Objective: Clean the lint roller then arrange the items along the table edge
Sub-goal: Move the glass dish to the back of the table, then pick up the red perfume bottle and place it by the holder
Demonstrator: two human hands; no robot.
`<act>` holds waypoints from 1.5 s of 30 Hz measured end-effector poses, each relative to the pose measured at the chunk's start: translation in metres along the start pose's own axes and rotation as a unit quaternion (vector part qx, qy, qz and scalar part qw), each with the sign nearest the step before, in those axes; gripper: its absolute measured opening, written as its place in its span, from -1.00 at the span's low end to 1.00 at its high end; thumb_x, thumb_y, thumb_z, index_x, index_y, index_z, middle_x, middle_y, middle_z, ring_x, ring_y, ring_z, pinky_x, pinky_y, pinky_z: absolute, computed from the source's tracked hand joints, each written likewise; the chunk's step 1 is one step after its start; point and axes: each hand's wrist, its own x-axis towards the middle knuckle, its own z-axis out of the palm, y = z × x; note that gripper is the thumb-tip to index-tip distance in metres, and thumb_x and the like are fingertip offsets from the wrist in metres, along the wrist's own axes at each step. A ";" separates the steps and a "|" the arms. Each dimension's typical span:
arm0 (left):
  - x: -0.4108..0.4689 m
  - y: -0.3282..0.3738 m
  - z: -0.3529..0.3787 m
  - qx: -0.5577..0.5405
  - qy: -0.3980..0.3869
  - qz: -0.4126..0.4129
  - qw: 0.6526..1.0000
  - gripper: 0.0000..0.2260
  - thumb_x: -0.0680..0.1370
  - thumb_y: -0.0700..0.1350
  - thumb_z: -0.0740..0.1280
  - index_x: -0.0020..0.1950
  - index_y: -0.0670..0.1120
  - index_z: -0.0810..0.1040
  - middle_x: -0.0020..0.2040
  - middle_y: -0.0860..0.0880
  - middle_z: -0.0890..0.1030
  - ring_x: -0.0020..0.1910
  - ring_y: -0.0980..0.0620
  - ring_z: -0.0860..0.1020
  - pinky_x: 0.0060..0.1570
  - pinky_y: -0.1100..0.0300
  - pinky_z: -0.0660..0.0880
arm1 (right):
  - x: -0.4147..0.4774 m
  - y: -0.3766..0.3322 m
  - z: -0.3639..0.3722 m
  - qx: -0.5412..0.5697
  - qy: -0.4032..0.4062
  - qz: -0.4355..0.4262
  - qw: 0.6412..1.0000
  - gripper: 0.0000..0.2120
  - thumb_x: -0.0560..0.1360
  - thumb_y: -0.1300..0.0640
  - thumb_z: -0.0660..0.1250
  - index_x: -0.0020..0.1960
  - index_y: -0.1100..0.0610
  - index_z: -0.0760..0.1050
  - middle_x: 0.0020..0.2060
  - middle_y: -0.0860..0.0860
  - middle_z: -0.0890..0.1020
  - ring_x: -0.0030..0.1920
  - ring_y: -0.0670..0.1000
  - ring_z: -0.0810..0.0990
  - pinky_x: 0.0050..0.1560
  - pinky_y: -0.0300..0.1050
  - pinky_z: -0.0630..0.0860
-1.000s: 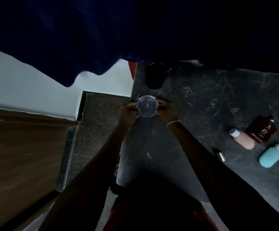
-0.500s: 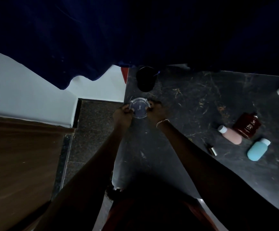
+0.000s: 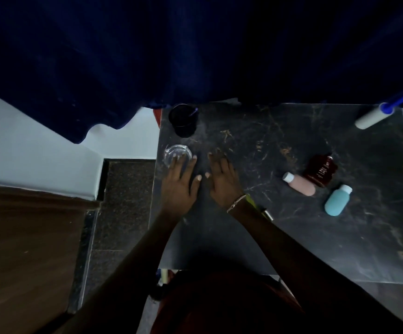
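The lint roller (image 3: 374, 116) lies at the far right corner of the dark marble table (image 3: 292, 225), its white roll tilted and its blue handle running off toward the right edge of view; it is well apart from both hands. At the far left edge of the table stands a black cup (image 3: 183, 120); just near of it sits a clear glass dish (image 3: 178, 154), close to the left edge. The left hand (image 3: 180, 184) is flat with fingers spread, fingertips resting over the near part of the dish, gripping nothing; the right hand (image 3: 223, 180) lies just beside it, palm down, fingers extended and loose, holding nothing; a thin bracelet (image 3: 236, 203) circles that wrist. On the right half of the table a dark red bottle (image 3: 321, 170), a pink bottle (image 3: 300, 184) and a teal bottle (image 3: 337, 200) lie grouped, the pink touching the red; a small metallic tube (image 3: 267, 214) lies beside the right forearm. A dark blue curtain (image 3: 195, 49) hangs over the far side.
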 end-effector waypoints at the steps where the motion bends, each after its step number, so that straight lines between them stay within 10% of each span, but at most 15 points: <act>1: -0.001 0.012 0.004 -0.005 -0.007 0.004 1.000 -0.48 0.72 0.15 0.13 0.67 0.04 0.20 0.68 -0.09 0.18 0.69 -0.11 0.09 0.63 -0.01 0.08 | -0.008 0.009 -0.008 0.003 0.006 0.003 1.000 -0.41 0.61 0.01 0.13 0.60 0.14 0.14 0.57 0.17 0.18 0.55 0.19 0.22 0.45 0.15 0.34; 8: -0.003 0.098 0.044 -0.029 -0.038 0.059 0.997 -0.44 0.69 0.16 0.17 0.68 0.06 0.16 0.70 -0.02 0.11 0.70 0.00 -0.07 0.58 -0.11 0.23 | -0.056 0.086 -0.062 -0.012 0.035 0.041 0.998 -0.41 0.61 0.08 0.17 0.60 0.20 0.15 0.57 0.20 0.18 0.57 0.20 0.19 0.50 0.14 0.28; 22: 0.029 0.270 0.102 -0.042 -0.089 0.128 0.987 -0.47 0.67 0.10 0.17 0.60 -0.09 0.31 0.57 -0.14 0.37 0.56 -0.15 0.34 0.49 -0.05 0.36 | -0.097 0.236 -0.133 0.080 0.079 0.159 0.981 -0.41 0.56 0.20 0.30 0.54 0.31 0.25 0.51 0.28 0.27 0.48 0.27 0.34 0.47 0.12 0.35; 29: 0.094 0.336 0.127 -0.080 -0.230 0.003 0.970 -0.65 0.65 -0.08 0.32 0.40 -0.18 0.47 0.35 -0.22 0.54 0.29 -0.21 0.56 0.22 -0.09 0.55 | -0.058 0.279 -0.150 0.221 0.058 0.342 0.912 -0.61 0.53 0.13 0.36 0.33 0.20 0.49 0.20 0.22 0.64 0.22 0.24 0.61 0.20 -0.03 0.52; 37: 0.136 0.354 0.165 -0.086 -0.293 -0.097 0.947 -0.73 0.70 -0.19 0.19 0.30 -0.29 0.55 0.31 -0.31 0.61 0.31 -0.28 0.58 0.25 -0.09 0.52 | -0.026 0.302 -0.140 0.168 -0.006 0.388 0.906 -0.63 0.59 0.04 0.28 0.28 0.25 0.53 0.22 0.24 0.62 0.26 0.24 0.59 0.24 0.02 0.48; 45: 0.142 0.350 0.169 -0.166 -0.318 -0.145 0.922 -0.65 0.52 -0.09 0.51 0.23 -0.24 0.61 0.19 -0.23 0.68 0.21 -0.20 0.64 0.21 -0.04 0.58 | -0.034 0.313 -0.141 0.204 0.013 0.394 0.896 -0.65 0.52 0.08 0.39 0.25 0.21 0.54 0.14 0.21 0.66 0.18 0.24 0.62 0.01 -0.11 0.40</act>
